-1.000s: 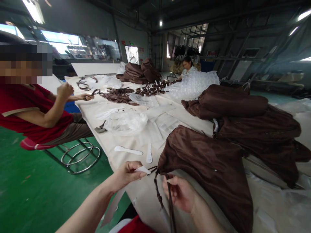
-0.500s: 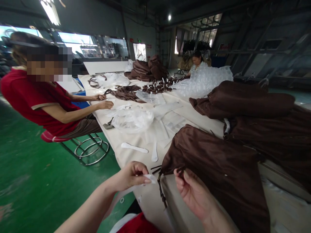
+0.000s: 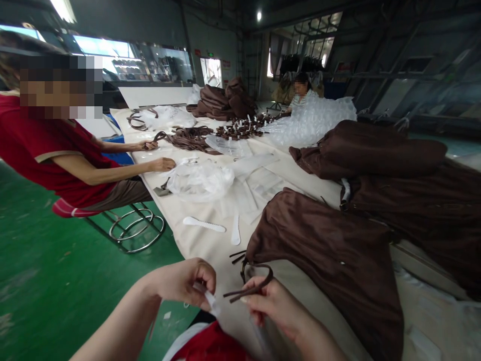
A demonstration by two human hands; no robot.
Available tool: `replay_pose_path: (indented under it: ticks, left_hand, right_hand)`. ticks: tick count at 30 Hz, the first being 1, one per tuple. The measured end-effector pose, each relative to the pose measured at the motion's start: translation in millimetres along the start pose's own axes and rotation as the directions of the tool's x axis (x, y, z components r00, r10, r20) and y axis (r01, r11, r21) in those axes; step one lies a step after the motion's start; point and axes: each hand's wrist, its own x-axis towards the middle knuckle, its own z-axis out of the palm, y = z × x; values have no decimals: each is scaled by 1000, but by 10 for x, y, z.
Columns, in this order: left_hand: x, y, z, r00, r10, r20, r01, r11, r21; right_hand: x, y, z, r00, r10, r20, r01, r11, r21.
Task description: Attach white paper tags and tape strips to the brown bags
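My left hand is closed on a thin white plastic strip, pinched between thumb and fingers, its end hanging down. To its right, my right hand grips a thin brown strap, whose two loose ends point left toward the strip. The strap curves over the fingers beside the corner of a brown fabric bag lying on the table. Small dark cord ends stick out from that corner. Two white serrated plastic pieces lie beyond my hands.
A co-worker in red sits at the left edge, hands at brown straps. Crumpled clear plastic lies mid-table. More brown bags are heaped right, bubble wrap behind them. Another person is at the far end.
My right hand has moved down and left, and the strap ends now show beyond its fingers. My left hand has shifted slightly left and turned, still pinching the white strip.
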Motion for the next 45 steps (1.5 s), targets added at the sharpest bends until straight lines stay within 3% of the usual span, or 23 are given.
replay_pose_path:
  ticks: [5,10,13,17,20,24,29,36,40,45]
  left_hand:
    - [-89,99,27,995,102,-8,-102,994,-27]
    - [-79,41,95,999,46,15,-46,999,3]
    - [-107,25,84,996,83,-39,-82,996,17]
    - [-173,25,67,972,90,-216,-92,996,-1]
    - [-198,13,95,965,43,-258,-41,999,11]
    - [-176,11,153,975,42,-216,-42,999,6]
    - [-111,95,185,978,39,-203,-38,999,11]
    - [-51,185,247,976,30,-215,-22,999,38]
    - [-12,175,285,963,5,-270,9,999,50]
    - [45,-39,311,925,-2,-381,37,996,83]
  right_hand:
    - [-2,56,95,998,65,9,-65,997,-37]
    - [-86,-18,80,993,-36,112,19,989,149]
    - [-120,-38,72,984,-48,169,0,962,274]
    - [-102,-23,90,996,-90,16,78,927,367]
    - [-81,-29,112,981,-158,-109,189,903,386]
    - [-65,-42,123,963,-154,-223,226,911,346]
    - [-38,-4,106,964,-108,-243,178,941,288]
    - [-13,1,138,916,-188,-354,237,966,101]
    - [28,37,202,914,-190,-360,228,972,66]
    - [158,168,225,959,-174,-223,184,983,24]
